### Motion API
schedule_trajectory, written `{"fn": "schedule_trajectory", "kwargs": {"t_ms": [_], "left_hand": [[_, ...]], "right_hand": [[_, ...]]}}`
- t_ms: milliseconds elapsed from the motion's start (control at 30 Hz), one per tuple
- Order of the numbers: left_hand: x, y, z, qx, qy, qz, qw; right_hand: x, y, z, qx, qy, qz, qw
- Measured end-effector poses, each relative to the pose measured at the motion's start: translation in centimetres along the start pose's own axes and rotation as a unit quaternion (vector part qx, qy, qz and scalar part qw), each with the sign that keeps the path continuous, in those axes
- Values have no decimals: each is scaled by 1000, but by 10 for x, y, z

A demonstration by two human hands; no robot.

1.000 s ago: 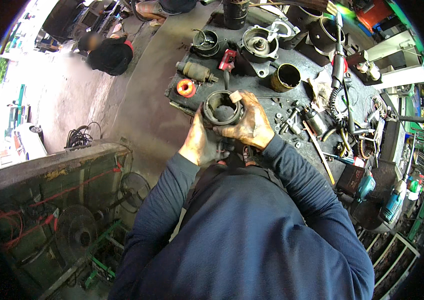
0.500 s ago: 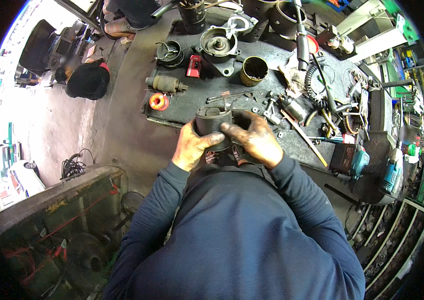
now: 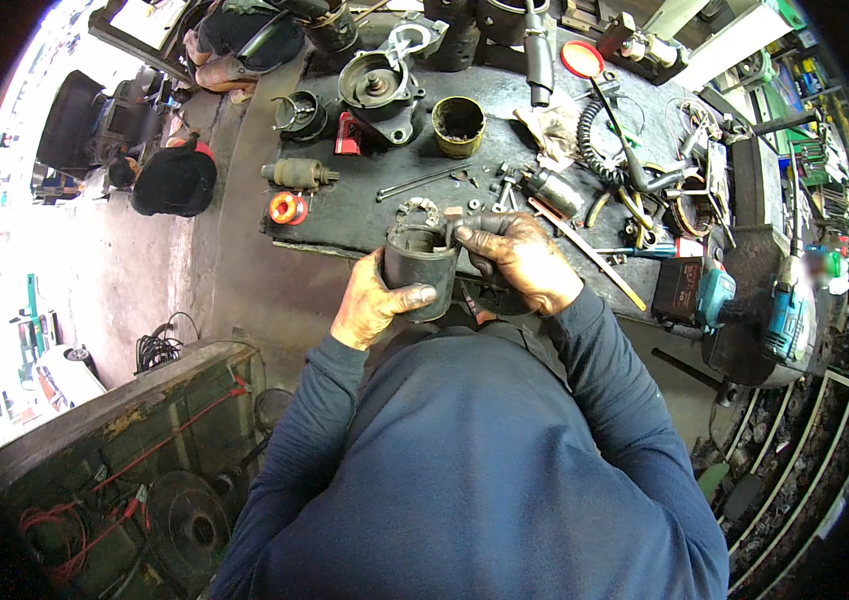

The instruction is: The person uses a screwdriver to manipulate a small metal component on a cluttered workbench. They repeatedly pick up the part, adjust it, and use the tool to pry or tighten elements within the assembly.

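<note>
A dark metal cylinder, a motor housing (image 3: 419, 272), is held before my waist at the bench's near edge, its open top showing the hollow inside. My left hand (image 3: 373, 300) wraps round its left side, thumb across the front. At the right of the rim, my right hand (image 3: 523, 260) is closed in a pinch on a short dark lead that ends in a copper-coloured tab (image 3: 453, 212). The right fingertips partly hide the lead. Just beyond the housing shows a pale notched ring (image 3: 417, 210), its lower part hidden.
The dark workbench (image 3: 385, 215) bears a yellowish cup (image 3: 459, 127), a geared motor part (image 3: 296, 173), an orange roll (image 3: 288, 208), a metal end casting (image 3: 377, 85) and a coiled cord (image 3: 595, 135). Teal power tools (image 3: 785, 335) lie at right. A metal bin (image 3: 145, 420) stands at lower left.
My right hand has gone from the housing's side up to the lead at its rim. The housing's open top shows more. The whole view has shifted, and bench things appear further left.
</note>
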State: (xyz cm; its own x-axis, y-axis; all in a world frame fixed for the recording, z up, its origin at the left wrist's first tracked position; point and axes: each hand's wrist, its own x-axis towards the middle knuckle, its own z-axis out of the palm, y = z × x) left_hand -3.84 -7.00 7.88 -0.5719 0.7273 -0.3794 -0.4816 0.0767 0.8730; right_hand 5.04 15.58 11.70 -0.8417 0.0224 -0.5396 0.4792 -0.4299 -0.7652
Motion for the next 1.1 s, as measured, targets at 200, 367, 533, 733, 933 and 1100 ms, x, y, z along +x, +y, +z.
{"fn": "schedule_trajectory", "kwargs": {"t_ms": [200, 367, 533, 733, 933, 1100], "left_hand": [[4, 5, 19, 65, -27, 18, 997], [7, -8, 24, 147, -26, 34, 988], [9, -9, 36, 141, -8, 31, 989], [17, -14, 48, 233, 117, 65, 963], [30, -30, 70, 464, 257, 203, 823], [22, -25, 58, 421, 204, 211, 858]], "right_hand": [[5, 16, -18, 2, 32, 12, 999], [-14, -15, -21, -288, 34, -7, 957], [-17, 19, -39, -334, 73, -162, 926], [-30, 39, -39, -291, 64, -85, 951], [-15, 27, -21, -209, 53, -127, 968], [16, 41, -28, -289, 57, -229, 928]]}}
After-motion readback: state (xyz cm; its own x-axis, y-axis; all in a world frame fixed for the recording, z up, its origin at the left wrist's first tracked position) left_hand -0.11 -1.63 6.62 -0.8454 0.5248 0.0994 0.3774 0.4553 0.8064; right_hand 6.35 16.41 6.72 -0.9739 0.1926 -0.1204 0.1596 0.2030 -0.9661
